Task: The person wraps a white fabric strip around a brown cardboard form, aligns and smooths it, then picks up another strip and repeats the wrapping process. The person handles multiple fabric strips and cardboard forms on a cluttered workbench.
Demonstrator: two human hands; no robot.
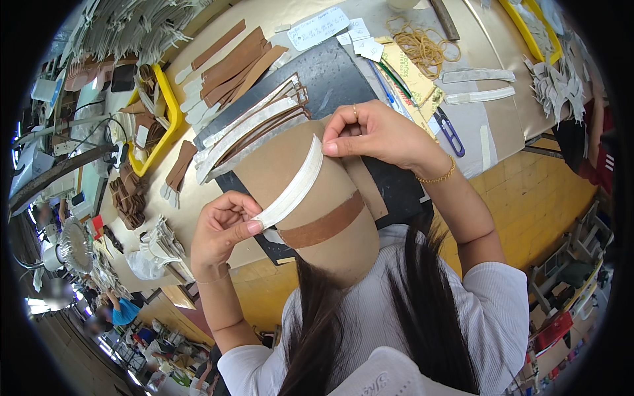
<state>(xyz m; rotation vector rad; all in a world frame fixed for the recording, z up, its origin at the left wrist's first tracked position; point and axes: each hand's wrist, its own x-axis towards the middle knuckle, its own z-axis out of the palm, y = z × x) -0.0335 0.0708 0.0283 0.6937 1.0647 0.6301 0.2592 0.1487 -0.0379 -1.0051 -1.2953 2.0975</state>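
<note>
A curved white strip (pixel 296 187) is stretched between my hands, bowed above a rounded tan board (pixel 347 264). My left hand (pixel 228 228) pinches its lower left end between thumb and fingers. At the upper right end, my right hand (pixel 376 135) has thumb and fingertips closed on the strip. Beneath it, a brown strip (pixel 323 224) lies across the tan board, with a small pale end showing by my left hand. Just beyond the board, several white strips with brown edges (pixel 254 129) are piled on a black mat (pixel 330 76).
Brown strips (pixel 234 69) lie far left, beside a yellow tray (pixel 173 115). Blue-handled thread snips (pixel 450 134), pens (pixel 388 86), rubber bands (pixel 422 49) and two white strips (pixel 479 86) lie on the right. A second yellow tray (pixel 551 39) stands far right; a person's red sleeve (pixel 601 148) is near it.
</note>
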